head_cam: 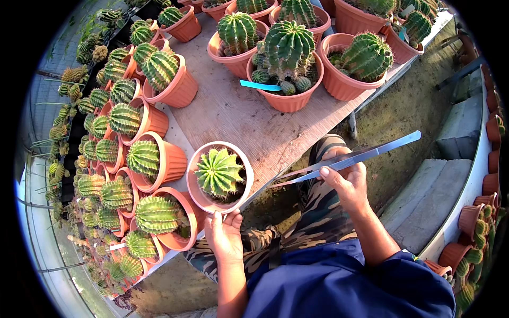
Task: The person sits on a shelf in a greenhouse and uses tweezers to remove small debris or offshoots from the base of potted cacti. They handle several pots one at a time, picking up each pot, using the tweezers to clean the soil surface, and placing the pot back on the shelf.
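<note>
My left hand (226, 234) grips the near rim of a terracotta-coloured plastic pot (249, 169), thumb on the rim and the fingers partly hidden below it. In that pot stands a ribbed green cactus (219, 173) with dark soil around it. My right hand (345, 175) holds long metal tweezers (350, 158) between thumb and fingers. The tips of the tweezers are slightly apart and point left, short of the pot and not touching it. Behind the pot is a wooden board (238, 115) with scattered soil on it.
Rows of potted cacti (159, 159) crowd the left side. Larger potted cacti (286, 71) stand at the back, one with a blue plant tag (260, 85). Concrete blocks (429, 198) lie on the ground at right, beside a curved-looking bench edge with more pots (453, 254).
</note>
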`<state>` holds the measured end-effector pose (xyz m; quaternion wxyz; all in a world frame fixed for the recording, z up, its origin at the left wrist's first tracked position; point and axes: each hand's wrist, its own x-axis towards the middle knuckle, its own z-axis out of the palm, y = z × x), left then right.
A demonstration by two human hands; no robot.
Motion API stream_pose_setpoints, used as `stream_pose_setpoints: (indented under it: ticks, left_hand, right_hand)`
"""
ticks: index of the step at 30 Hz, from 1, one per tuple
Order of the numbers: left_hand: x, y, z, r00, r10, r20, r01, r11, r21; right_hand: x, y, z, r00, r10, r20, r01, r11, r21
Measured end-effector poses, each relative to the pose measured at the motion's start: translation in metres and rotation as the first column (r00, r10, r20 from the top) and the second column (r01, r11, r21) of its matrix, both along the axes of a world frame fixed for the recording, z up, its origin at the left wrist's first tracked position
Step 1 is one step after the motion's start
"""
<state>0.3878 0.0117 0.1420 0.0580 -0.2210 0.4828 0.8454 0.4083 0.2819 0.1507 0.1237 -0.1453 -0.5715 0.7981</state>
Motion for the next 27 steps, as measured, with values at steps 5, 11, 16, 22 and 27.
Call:
stream_pose_setpoints:
  ticks: [5,11,16,22,27]
  left_hand:
    - [0.004,0.018,0.009,1.0,-0.025,0.003,0.025,1.0,0.014]
    - [-0.001,0.025,0.014,0.997,0.05,0.053,-0.053,0.997,0.058]
    - [-0.003,0.021,0.01,0.999,0.008,0.04,-0.012,0.994,0.107]
    - [0.0,0.017,0.006,0.999,0.007,0.039,-0.012,0.99,0.141]
    - [-0.003,0.02,0.012,0.999,0.011,0.047,-0.017,0.989,0.146]
  right_hand:
    - [-0.008,0.003,0.001,0.991,0.03,-0.13,-0.01,0.988,0.154]
    - [-0.018,0.002,0.012,0.955,0.051,-0.293,0.037,0.958,0.286]
    - [-0.024,-0.01,0.029,0.927,0.026,-0.374,0.082,0.959,0.27]
    - [-0.04,-0.018,0.059,0.897,0.258,-0.36,0.021,0.787,0.616]
    - [-0.055,-0.033,0.075,0.862,0.38,-0.337,0.009,0.652,0.758]
